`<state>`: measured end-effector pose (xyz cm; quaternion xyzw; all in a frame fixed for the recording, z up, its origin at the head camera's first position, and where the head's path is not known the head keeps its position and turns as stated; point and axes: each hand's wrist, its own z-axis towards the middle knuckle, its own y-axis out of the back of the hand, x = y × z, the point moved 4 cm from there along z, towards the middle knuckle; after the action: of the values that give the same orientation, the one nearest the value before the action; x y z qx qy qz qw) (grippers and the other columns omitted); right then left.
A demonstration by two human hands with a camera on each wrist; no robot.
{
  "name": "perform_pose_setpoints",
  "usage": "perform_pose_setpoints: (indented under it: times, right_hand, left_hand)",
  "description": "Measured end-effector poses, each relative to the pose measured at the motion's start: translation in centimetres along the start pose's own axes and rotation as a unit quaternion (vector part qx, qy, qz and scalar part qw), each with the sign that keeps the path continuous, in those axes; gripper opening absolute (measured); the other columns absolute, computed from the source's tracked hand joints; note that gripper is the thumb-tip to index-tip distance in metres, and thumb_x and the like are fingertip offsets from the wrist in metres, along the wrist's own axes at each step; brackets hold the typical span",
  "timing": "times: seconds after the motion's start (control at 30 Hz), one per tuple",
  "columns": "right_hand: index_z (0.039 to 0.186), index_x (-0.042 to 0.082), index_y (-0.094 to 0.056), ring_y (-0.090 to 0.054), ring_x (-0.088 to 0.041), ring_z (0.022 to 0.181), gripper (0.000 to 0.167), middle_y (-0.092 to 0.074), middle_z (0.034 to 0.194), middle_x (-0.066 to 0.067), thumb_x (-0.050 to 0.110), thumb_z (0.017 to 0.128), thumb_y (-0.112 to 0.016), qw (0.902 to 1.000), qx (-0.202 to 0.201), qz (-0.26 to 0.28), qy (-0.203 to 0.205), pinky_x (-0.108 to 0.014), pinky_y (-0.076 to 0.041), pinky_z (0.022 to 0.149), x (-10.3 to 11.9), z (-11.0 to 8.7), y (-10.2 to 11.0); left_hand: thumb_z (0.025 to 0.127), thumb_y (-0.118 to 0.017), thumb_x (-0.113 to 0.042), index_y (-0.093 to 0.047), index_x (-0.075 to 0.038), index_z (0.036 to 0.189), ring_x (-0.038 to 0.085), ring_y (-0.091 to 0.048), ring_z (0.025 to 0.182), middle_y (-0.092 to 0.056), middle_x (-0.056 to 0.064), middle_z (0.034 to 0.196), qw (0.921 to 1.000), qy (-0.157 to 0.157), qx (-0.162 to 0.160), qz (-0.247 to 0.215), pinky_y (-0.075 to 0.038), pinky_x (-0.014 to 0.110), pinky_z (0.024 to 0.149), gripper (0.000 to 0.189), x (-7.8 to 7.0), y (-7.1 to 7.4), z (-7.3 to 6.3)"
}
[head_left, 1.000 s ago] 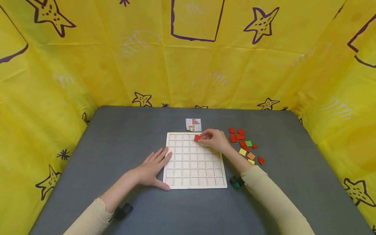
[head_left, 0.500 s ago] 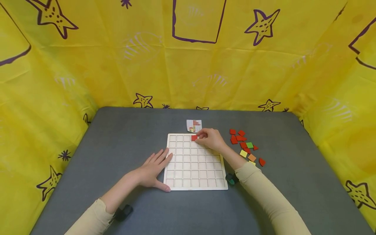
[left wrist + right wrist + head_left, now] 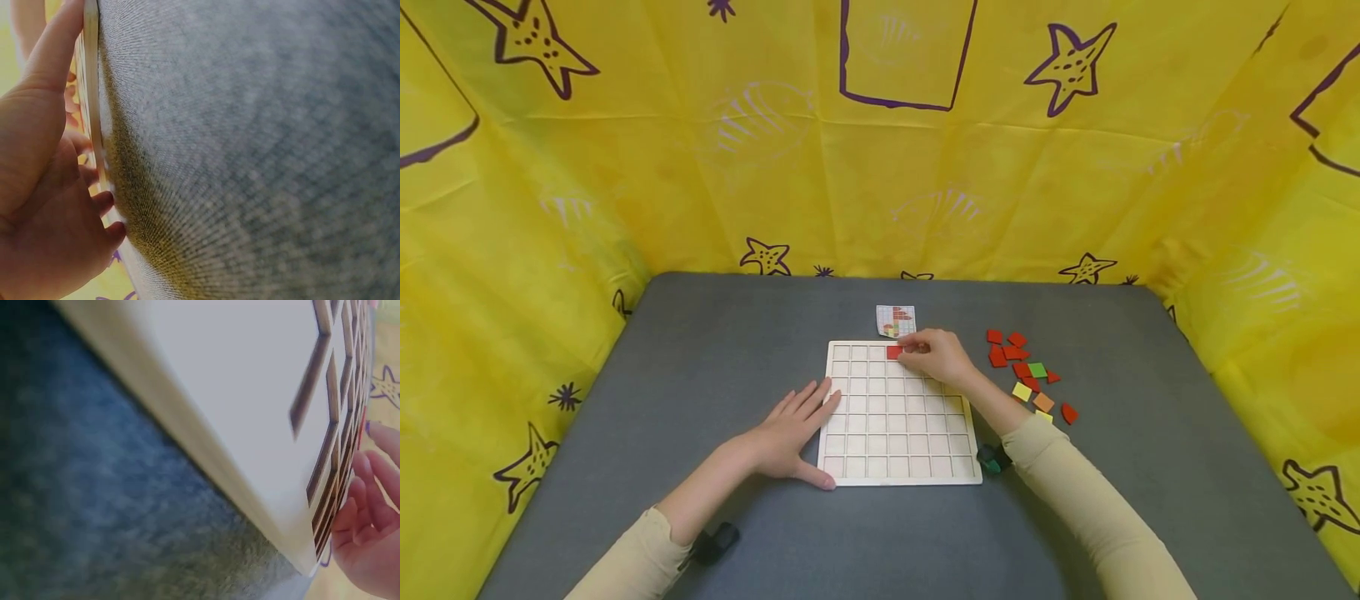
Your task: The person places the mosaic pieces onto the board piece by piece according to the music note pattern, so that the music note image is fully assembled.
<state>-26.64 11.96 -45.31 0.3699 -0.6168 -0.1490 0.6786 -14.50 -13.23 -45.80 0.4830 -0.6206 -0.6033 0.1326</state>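
Note:
A pale wooden grid board (image 3: 886, 482) lies flat on the grey table. My left hand (image 3: 786, 433) rests along its left edge with fingers spread, thumb at the near left corner. In the left wrist view, the left hand's thumb (image 3: 53, 47) lies against the board's side. My right hand (image 3: 942, 358) is over the far edge of the board, pinching a red square tile (image 3: 893, 352) by its right side. This tile sits at a cell near the middle of the far row; whether it lies fully flat is hard to tell. In the right wrist view, the fingers partly hide it.
A small printed pattern card (image 3: 896, 321) lies just beyond the board. To the right are scattered red tiles (image 3: 997, 357), a green tile (image 3: 1037, 370), yellow tiles (image 3: 1021, 392) and an orange tile (image 3: 1043, 402). A yellow patterned cloth (image 3: 880, 192) surrounds the table.
My right hand has moved slightly left with the red tile, bringing it into line with a far-row cell; in the last half second it barely moved. The left hand has stayed put.

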Motion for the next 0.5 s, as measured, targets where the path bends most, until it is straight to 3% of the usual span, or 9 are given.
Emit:
perform_pose_setpoints:
  times: [0.2,0.33,0.5]
  right_hand:
    - [0.116,0.013,-0.071,-0.056,-0.021,0.083,0.032,-0.067,0.095,-0.001,0.032,0.090,-0.071,0.9979,-0.029,0.051,-0.029,-0.032,-0.045,0.068,-1.2,-0.9,1.7]
    - [0.118,0.012,-0.070,-0.057,-0.022,0.089,0.034,-0.067,0.101,-0.004,0.033,0.091,-0.071,0.9936,-0.051,0.085,-0.056,-0.031,-0.047,0.072,-2.7,-2.1,3.7]
    - [0.118,0.011,-0.070,-0.059,-0.023,0.092,0.034,-0.068,0.105,-0.007,0.032,0.091,-0.070,0.9926,-0.079,0.060,-0.071,-0.031,-0.048,0.075,-5.3,-3.8,6.4]
  left_hand:
    - [0.068,-0.072,-0.072,-0.013,-0.006,0.156,0.037,-0.001,0.148,0.002,0.018,0.162,1.0000,0.004,0.000,-0.001,-0.008,0.057,0.115,0.125,0.0,-0.1,0.1]
    - [0.067,-0.073,-0.072,-0.010,-0.004,0.156,0.036,0.000,0.148,0.003,0.020,0.162,0.9999,0.012,0.002,-0.007,-0.008,0.056,0.116,0.128,0.0,-0.2,0.1]
    - [0.067,-0.072,-0.072,-0.010,-0.003,0.156,0.036,-0.001,0.148,0.002,0.019,0.162,0.9999,0.012,0.000,-0.003,-0.008,0.055,0.116,0.129,0.0,-0.2,0.1]
